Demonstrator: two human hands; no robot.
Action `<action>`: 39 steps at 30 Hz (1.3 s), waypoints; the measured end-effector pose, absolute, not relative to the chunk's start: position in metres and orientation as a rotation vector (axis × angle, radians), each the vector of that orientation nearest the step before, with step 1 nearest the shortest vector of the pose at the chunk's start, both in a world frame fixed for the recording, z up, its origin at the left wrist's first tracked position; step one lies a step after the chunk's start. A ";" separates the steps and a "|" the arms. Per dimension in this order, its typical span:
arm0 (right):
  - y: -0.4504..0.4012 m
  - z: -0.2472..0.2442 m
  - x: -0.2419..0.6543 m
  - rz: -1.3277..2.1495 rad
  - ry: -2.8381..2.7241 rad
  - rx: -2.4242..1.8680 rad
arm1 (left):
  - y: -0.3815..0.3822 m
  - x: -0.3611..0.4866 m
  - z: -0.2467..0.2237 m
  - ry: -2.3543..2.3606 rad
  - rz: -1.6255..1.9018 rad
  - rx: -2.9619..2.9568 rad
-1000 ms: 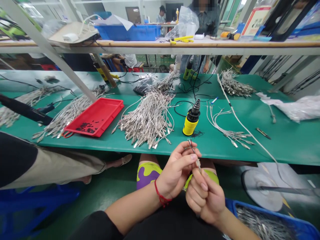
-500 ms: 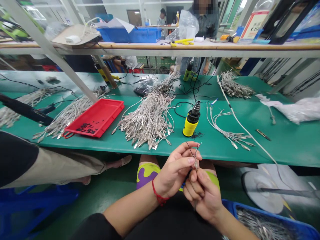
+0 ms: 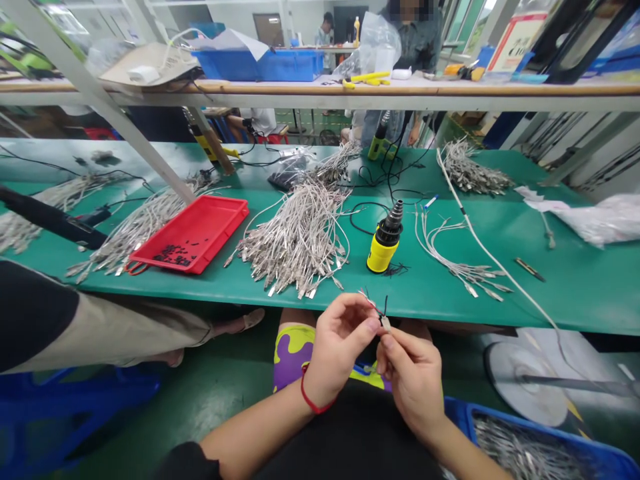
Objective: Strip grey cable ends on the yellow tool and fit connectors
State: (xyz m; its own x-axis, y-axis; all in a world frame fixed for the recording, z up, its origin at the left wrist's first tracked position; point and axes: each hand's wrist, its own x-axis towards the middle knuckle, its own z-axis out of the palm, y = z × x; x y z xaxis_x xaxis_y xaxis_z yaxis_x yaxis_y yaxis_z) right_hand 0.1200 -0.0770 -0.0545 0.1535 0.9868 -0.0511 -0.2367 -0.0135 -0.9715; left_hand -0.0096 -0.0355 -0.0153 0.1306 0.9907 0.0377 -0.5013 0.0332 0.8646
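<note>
Wires (image 3: 379, 309) and connector (image 3: 385, 323) now sit slightly left, before the table (image 3: 575, 307). Right hand (image 3: 413, 367) pinches connector base; left hand (image 3: 346, 339) pinches wires, exact contact finger-hidden. Beyond, yellow heat gun (image 3: 384, 245) stands unmoved.

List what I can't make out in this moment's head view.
All in the head view:
Connector, lower part: under fingers of the right hand.
What the left hand pinches, if anything: behind its fingers.
Black bits in the red tray: too small.
Blue bin, near part: cut off by bottom edge.
</note>
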 end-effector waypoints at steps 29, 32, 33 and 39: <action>-0.043 -0.102 0.088 1.988 -1.304 -1.021 | 0.029 -0.142 -0.033 0.986 1.836 0.655; -0.034 -0.120 0.086 2.000 -1.403 -1.075 | 0.044 -0.177 -0.029 1.024 1.895 0.619; -0.032 -0.128 0.086 1.996 -1.433 -1.109 | 0.049 -0.188 -0.026 1.031 1.921 0.610; -0.026 -0.180 0.082 1.863 -1.590 -1.283 | 0.078 -0.239 -0.003 1.028 2.070 0.692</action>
State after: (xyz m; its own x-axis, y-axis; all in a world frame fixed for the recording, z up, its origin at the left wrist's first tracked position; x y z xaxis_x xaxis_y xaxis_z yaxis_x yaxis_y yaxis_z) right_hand 0.0820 -0.0257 -0.1803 -0.5147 0.7627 -0.3916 0.2670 -0.2914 -0.9186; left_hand -0.2394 0.0778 -0.0026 -0.6022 0.7850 0.1456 -0.3582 -0.4286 0.8295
